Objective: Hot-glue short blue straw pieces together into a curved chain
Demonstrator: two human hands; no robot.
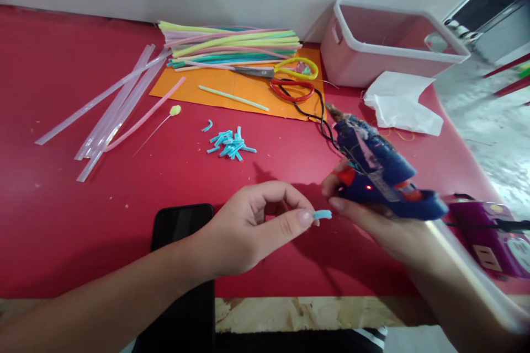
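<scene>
While my head view looks down on the red tabletop (124, 193), I have my left grip (254, 229) pinched, thumb against finger, on a short blue fuzzy piece (323, 214), its free end pointing toward the tabletop's right edge. My right grip (375, 223) is wrapped around the handle of a blue glue gun (383, 157), whose small red light is lit. I hold both above the tabletop's near half, apart from each other, the nozzle (334, 112) aimed toward the far edge.

I take the step in hand to be readying this one piece for glue; I can't make out any fresh bead on it. As I judge it, the next move calls for turning the nozzle down to the free end, a light squeeze, and fingertips kept well back from the hot tip.

Toward the middle of the tabletop, a pile of cut blue pieces (230, 145) lies loose, with one curled piece (207, 126) just beside it. Closer to the far edge, scissors (265, 73) rest over an orange sheet (196, 81).
</scene>
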